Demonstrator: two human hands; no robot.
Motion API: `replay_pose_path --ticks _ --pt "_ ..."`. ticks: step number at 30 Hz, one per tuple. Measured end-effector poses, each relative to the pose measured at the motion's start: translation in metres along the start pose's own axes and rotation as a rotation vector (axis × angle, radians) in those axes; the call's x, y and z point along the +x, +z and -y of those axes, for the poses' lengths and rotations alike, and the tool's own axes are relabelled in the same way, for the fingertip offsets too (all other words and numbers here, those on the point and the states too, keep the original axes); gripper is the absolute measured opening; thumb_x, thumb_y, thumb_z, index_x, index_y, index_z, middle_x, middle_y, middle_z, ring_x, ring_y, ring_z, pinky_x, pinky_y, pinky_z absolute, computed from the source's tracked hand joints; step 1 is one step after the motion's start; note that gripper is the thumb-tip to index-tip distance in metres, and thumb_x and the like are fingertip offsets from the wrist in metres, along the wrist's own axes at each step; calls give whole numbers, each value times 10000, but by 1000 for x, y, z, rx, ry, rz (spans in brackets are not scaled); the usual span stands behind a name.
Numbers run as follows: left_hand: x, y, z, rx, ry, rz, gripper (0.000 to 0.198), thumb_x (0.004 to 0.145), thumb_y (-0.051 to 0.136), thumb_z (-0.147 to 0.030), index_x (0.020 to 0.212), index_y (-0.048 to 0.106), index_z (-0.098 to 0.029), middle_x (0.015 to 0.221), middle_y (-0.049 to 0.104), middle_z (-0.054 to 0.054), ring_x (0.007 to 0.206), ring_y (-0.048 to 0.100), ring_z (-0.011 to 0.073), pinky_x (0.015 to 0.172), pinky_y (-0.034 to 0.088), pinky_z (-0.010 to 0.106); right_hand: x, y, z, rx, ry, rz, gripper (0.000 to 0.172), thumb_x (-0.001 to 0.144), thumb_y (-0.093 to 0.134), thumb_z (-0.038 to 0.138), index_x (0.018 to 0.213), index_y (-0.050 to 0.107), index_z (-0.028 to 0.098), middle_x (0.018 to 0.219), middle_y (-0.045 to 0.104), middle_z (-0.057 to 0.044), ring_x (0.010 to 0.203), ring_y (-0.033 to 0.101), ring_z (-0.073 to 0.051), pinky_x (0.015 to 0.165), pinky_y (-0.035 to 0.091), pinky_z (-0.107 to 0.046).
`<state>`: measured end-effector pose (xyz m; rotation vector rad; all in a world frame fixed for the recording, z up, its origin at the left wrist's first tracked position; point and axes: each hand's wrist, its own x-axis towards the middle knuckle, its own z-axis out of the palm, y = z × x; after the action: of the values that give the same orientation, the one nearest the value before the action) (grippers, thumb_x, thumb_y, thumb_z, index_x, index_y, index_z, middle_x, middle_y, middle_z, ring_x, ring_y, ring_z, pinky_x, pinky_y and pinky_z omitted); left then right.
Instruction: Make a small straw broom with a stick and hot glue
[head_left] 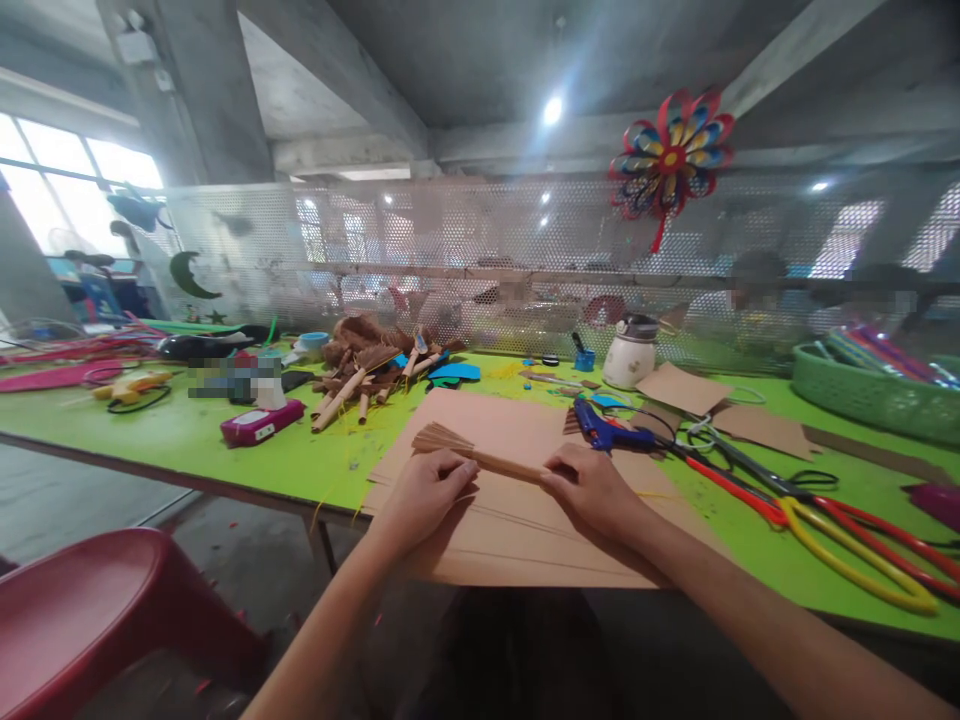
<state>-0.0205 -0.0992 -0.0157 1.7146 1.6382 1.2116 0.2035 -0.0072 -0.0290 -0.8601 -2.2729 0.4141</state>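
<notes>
Currently, in the head view, pinching one narrow brown paper bundle (510, 466) between left hand (429, 490) and right hand (589, 485), with both thumbs pressed close to fingers and both palms hidden. Spreading its fanned end just beyond the left hand; failing to tell pleats from separate strips. Working over brown sheets (517, 540) beneath both hands, overlapping too closely for counting. Seeing one blue glue gun (607, 430) just beyond the right hand, and, farther right of it, scissors (750, 463) running out of the picture. Counting one white jar (630, 355) beyond the right hand and one green basket (870, 400), cut off, well to its right. Beyond the left hand, finding brown rolls (367, 375) too tangled for counting; left of it, making out one magenta box (262, 425) beside a pixelated patch.
</notes>
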Motion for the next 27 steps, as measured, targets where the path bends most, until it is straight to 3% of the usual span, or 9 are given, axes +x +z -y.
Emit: replay_pose_path --ticks 8,12,15,17,20,23,25,27 --pt "-1 1 5 40 21 -32 363 824 487 -453 654 609 -156 669 608 25 656 579 161 576 450 245 4 -8 2 355 205 5 176 753 612 317 758 700 165 736 667 -46 723 561 -195 665 414 -302" --pt "3 -8 4 -93 -64 -170 290 760 561 -430 720 634 -152 710 624 40 732 596 186 632 465 272 5 -10 -1 710 343 -9 239 704 694 361 793 680 139 704 618 -22 652 517 -149 606 387 -268" --pt "9 -19 -5 -340 -114 -266 277 740 578 -409 854 624 -161 858 646 69 826 604 197 695 473 299 4 -11 0 972 345 -1 244 707 724 363 777 656 139 663 554 6 611 471 -111 588 369 -244" --pt "14 -22 -15 -503 -102 -206 324 750 566 -370 1020 589 -192 1050 631 91 935 600 202 748 479 318 3 -13 2 1100 328 46 228 730 717 356 740 644 140 652 525 10 608 457 -103 594 370 -239" --pt "25 -12 -29 -687 -99 -53 385 736 572 -261 1116 535 -212 1219 560 105 1056 559 198 843 464 337 3 -17 4 1187 314 142 243 760 701 363 719 646 129 678 543 -9 621 473 -102 604 380 -235" --pt "35 12 -40 -827 -135 101 394 748 592 -232 1133 509 -218 1218 559 103 1011 568 187 824 477 341 3 -18 5 1223 318 178 246 759 709 355 724 662 116 694 554 -15 610 482 -92 612 390 -228" --pt "40 31 -46 -874 -50 228 366 763 612 -247 1116 526 -201 1178 583 112 981 582 191 779 492 325 4 -17 5 1257 330 188 247 746 722 355 763 681 112 706 561 -19 613 495 -95 614 401 -230" --pt "43 50 -51 -901 -15 264 338 774 630 -298 1069 549 -154 1097 616 137 888 615 197 706 506 310 4 -15 5 1291 334 184 265 730 734 363 811 697 113 718 574 -27 621 509 -106 608 409 -236"
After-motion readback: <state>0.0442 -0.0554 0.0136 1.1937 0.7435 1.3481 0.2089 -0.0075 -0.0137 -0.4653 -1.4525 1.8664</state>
